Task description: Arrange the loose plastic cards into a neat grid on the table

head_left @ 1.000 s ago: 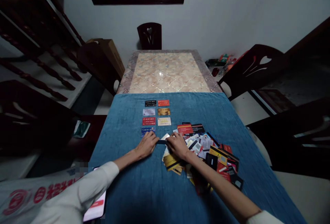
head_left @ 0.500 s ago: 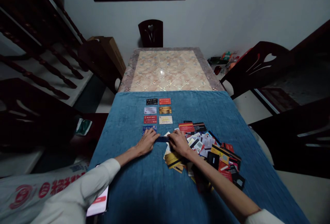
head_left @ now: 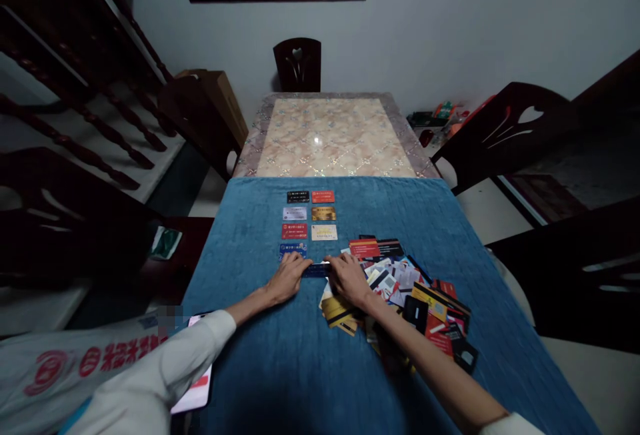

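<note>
A dark blue card [head_left: 316,271] is held by its two ends between my hands, low over the blue cloth. My left hand [head_left: 289,277] is closed on its left end, and my right hand [head_left: 349,280] pinches the right end, beside the loose card pile [head_left: 397,281]. Just beyond my left fingers lies a blue card [head_left: 293,248], partly covered by them. Farther off are two columns of flat cards: a black card [head_left: 298,197], a silver card [head_left: 295,213] and a red card [head_left: 294,231] on the left; an orange-red card [head_left: 323,197], a gold card [head_left: 323,213] and a cream card [head_left: 325,232] on the right.
The blue cloth [head_left: 255,221] covers the near part of the patterned table [head_left: 335,135]. A lit phone [head_left: 193,398] and a white plastic bag [head_left: 75,368] are at the lower left, partly behind my left sleeve. Dark wooden chairs [head_left: 297,65] surround the table.
The dark blue card, seen as a thin dark strip a second ago, now shows more of its face. Both hands keep hold of it in nearly the same place. The view has shifted slightly.
</note>
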The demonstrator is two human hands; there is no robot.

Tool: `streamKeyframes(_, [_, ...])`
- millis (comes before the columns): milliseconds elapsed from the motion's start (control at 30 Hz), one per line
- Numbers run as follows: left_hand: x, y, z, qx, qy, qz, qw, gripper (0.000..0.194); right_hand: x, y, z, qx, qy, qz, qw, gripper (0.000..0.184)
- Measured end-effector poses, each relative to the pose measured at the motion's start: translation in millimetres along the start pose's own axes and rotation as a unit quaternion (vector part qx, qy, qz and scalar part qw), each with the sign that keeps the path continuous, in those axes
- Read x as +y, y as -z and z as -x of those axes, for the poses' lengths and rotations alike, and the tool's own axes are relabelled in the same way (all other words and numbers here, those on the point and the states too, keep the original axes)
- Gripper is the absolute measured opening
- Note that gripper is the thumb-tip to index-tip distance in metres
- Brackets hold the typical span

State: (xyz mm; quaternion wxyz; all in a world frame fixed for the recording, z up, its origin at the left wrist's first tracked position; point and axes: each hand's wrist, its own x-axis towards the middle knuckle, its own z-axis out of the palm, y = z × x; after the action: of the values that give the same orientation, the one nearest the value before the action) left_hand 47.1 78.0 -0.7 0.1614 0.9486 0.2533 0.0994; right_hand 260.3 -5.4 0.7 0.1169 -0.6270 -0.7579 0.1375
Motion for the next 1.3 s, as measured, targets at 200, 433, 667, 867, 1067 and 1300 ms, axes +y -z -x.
streamKeyframes(200, [-1,-1.1,0,0.006,0.022,0.014,1.0,0.046,-5,-1,-1,0.006,0.044,0.078,0.996,0.053])
streamKeyframes(433, [-4,4.2,3,0.016,0.031,0.035,0.999,0.049,-6,-3,-3,0.012,0.057,0.079,0.995,0.053])
streamKeyframes(667, [-4,9.0,9,0.034,0.035,-0.001,0.999,0.04,-9,0,-6,0.034,0.057,0.059,0.996,0.052])
streamKeyframes(867, [-7,15.8,18,0.046,0.011,-0.039,0.998,0.054,-11,4,-13,0.013,0.071,0.056,0.996,0.054])
streamKeyframes(1067, [-17,20.0,23,0.049,0.016,-0.071,0.996,0.055,-13,7,-23,-0.002,0.072,0.052,0.996,0.056])
streamKeyframes(1300, [-29,28.5,20,0.048,0.016,-0.082,0.995,0.052,-17,12,-38,-0.016,0.058,0.059,0.996,0.059])
